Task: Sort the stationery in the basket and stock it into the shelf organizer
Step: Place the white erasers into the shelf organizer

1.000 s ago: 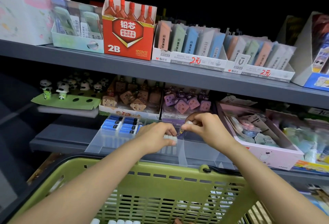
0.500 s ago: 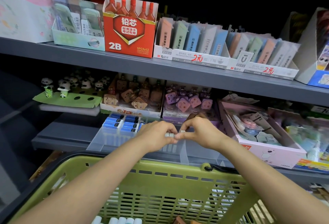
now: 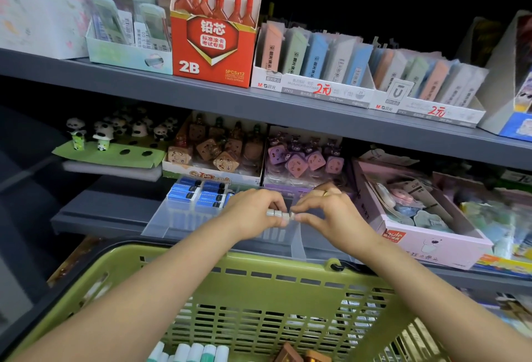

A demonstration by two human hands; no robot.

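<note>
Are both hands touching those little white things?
Touching. The head view shows the left hand and right hand each pinching an end of the small white row of pieces above the clear organizer.

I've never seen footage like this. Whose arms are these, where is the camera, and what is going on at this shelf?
No robot here: a person wears a camera on their head, so you look down along their own arms. The left hand and right hand together pinch a short row of small white pieces over a clear shelf organizer, whose left compartments already hold blue packs. Below is a green basket with more stationery. The grey shelves also carry a red 2B lead box and a pink box on the right.
</note>
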